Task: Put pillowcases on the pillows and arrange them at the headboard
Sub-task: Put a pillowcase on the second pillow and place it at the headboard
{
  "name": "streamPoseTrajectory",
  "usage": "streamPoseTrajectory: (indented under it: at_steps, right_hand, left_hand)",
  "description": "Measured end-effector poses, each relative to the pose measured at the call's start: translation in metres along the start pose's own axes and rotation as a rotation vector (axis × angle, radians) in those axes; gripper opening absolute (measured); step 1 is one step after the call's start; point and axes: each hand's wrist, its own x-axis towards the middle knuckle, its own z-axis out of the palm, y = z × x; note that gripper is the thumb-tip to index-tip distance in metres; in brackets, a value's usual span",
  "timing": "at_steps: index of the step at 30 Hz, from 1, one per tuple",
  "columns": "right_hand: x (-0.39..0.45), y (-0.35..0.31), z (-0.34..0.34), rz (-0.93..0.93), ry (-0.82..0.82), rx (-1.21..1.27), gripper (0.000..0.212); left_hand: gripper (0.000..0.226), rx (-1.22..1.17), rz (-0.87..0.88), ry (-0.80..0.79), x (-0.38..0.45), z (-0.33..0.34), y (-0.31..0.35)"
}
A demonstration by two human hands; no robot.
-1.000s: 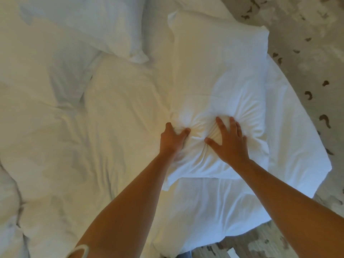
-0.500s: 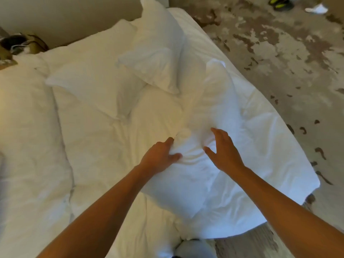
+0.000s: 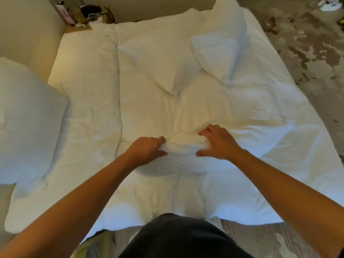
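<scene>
At centre frame, the left hand [image 3: 147, 149] and right hand [image 3: 217, 142] each grip bunched fabric of a white pillow [image 3: 232, 155], which lies across the bed [image 3: 89, 108]. Two further pillows [image 3: 219, 45] rest toward the upper right.

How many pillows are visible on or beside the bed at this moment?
4, though more may hide in the white bedding: one gripped by both hands, one flat at the middle far end, one at the far right, one at the left edge.
</scene>
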Motion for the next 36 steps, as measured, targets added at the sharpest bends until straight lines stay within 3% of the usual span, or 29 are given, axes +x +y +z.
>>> streamPoseTrajectory:
  at_steps: [6,12,21,26,32,36]
  right_hand:
    - [-0.014,-0.006,0.018,0.043,0.104,-0.069,0.048]
    - [-0.023,0.01,0.0,0.138,0.288,-0.077,0.019]
    - [-0.021,0.02,0.0,0.213,0.414,0.136,0.022]
    - [-0.018,0.026,-0.004,0.127,0.322,0.229,0.033]
    - [-0.013,0.043,-0.007,0.045,0.211,0.121,0.031]
    - [-0.015,0.052,-0.004,0.033,0.196,0.179,0.026]
  left_hand:
    - [0.026,-0.001,-0.236,0.028,-0.03,0.026,-0.008]
    - [0.019,-0.046,-0.29,0.151,-0.022,0.009,0.006]
    - [0.023,0.024,-0.357,0.212,-0.018,-0.015,0.01]
    - [0.026,0.032,-0.425,0.188,-0.022,-0.02,0.017]
    - [0.026,-0.245,-0.54,0.177,-0.024,-0.007,0.028]
    - [0.027,-0.288,-0.586,0.226,-0.028,0.005,0.029]
